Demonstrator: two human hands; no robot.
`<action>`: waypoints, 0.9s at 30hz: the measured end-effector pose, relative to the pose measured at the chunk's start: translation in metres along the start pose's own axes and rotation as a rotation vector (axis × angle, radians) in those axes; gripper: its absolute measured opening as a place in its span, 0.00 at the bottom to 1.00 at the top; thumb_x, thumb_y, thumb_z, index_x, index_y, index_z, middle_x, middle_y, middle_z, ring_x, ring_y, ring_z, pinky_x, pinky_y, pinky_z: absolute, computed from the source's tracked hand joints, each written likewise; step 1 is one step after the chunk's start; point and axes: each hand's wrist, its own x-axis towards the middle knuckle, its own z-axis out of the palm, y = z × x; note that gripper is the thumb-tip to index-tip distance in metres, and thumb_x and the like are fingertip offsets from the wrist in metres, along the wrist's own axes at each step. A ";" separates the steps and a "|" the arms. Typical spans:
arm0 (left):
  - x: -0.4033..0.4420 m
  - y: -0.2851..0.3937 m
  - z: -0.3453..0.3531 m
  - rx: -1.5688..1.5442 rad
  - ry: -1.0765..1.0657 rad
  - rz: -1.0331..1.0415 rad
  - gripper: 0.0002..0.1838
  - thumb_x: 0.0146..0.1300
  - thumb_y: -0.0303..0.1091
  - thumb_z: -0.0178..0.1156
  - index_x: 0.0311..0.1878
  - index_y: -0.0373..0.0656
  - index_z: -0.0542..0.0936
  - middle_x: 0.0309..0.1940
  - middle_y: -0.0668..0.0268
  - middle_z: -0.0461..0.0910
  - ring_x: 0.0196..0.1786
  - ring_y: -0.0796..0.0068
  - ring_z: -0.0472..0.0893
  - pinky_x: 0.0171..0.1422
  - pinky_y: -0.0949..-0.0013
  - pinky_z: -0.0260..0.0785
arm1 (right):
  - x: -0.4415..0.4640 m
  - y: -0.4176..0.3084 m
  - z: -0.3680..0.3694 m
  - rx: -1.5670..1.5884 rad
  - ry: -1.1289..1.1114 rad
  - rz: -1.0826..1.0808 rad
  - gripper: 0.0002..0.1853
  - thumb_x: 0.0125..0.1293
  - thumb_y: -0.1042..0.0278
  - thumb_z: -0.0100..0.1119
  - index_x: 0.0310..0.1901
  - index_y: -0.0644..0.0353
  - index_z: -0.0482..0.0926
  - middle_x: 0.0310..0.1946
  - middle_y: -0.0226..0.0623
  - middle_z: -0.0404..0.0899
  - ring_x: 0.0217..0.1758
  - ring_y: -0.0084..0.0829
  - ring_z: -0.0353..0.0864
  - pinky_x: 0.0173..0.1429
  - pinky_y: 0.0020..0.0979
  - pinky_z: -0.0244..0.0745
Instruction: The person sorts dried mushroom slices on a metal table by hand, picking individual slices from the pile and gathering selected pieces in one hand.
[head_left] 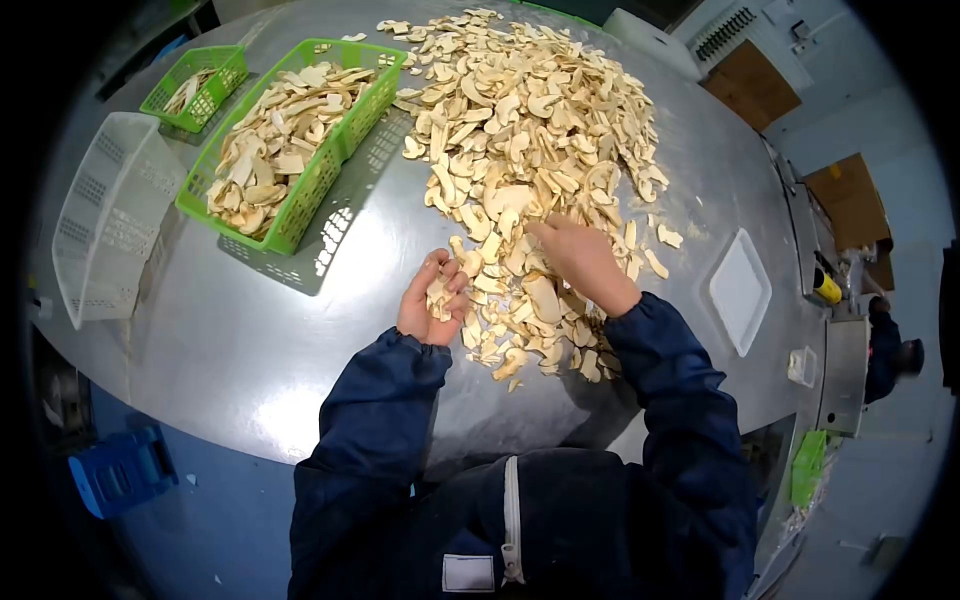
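Observation:
A large heap of dried, pale mushroom slices [540,115] spreads over the metal table from the far edge toward me. My left hand [416,310] is palm up at the heap's near left side, its fingers curled round a few mushroom slices [439,296]. Over the near part of the heap, my right hand [583,262] is closed, with its fingertips down among the slices. What those fingertips grip, if anything, is hidden. Larger slices [541,298] lie just below that hand.
Left of the heap, a green basket [318,190] holds many slices, and a smaller green basket [210,105] holds a few. A white perforated basket [105,225] stands at the table's left edge. On the right lies a white tray [741,290]. Another person [885,350] is far right.

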 end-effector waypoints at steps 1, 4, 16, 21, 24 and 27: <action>0.000 0.000 -0.001 -0.005 -0.006 -0.001 0.08 0.67 0.33 0.50 0.47 0.47 0.69 0.32 0.71 0.65 0.33 0.79 0.64 0.27 0.80 0.58 | 0.001 -0.001 -0.002 0.006 -0.026 -0.040 0.10 0.60 0.71 0.49 0.43 0.56 0.76 0.33 0.38 0.74 0.35 0.42 0.77 0.35 0.38 0.72; 0.000 0.001 -0.003 0.010 -0.029 -0.008 0.08 0.67 0.33 0.50 0.47 0.47 0.69 0.33 0.71 0.65 0.33 0.79 0.64 0.27 0.80 0.58 | 0.008 0.022 0.018 0.053 0.109 -0.299 0.10 0.59 0.71 0.51 0.41 0.58 0.76 0.34 0.39 0.74 0.36 0.43 0.77 0.35 0.38 0.73; -0.001 -0.007 -0.005 0.203 -0.059 -0.089 0.13 0.67 0.38 0.50 0.51 0.43 0.69 0.36 0.69 0.72 0.35 0.79 0.71 0.32 0.76 0.63 | 0.005 -0.022 -0.018 1.820 -0.444 0.433 0.04 0.61 0.75 0.55 0.37 0.61 0.73 0.23 0.34 0.79 0.16 0.16 0.69 0.16 0.17 0.53; -0.007 -0.011 0.016 0.695 -0.093 -0.290 0.12 0.65 0.39 0.56 0.46 0.46 0.68 0.30 0.67 0.74 0.30 0.82 0.71 0.27 0.79 0.59 | -0.019 -0.057 -0.021 1.396 -0.453 0.223 0.08 0.65 0.69 0.51 0.40 0.64 0.77 0.24 0.34 0.80 0.18 0.16 0.71 0.22 0.18 0.63; -0.008 -0.010 0.025 0.781 -0.058 -0.346 0.13 0.62 0.35 0.60 0.43 0.48 0.67 0.31 0.69 0.73 0.29 0.83 0.70 0.27 0.80 0.57 | -0.028 -0.054 -0.024 1.286 -0.471 0.156 0.11 0.67 0.68 0.48 0.43 0.64 0.78 0.25 0.32 0.81 0.19 0.17 0.72 0.26 0.20 0.68; -0.007 -0.011 0.021 0.750 -0.075 -0.385 0.15 0.61 0.30 0.58 0.50 0.44 0.68 0.35 0.68 0.72 0.30 0.84 0.68 0.28 0.79 0.58 | -0.033 -0.039 -0.042 1.204 -0.454 0.140 0.13 0.68 0.63 0.49 0.41 0.65 0.78 0.24 0.31 0.81 0.22 0.19 0.76 0.29 0.22 0.71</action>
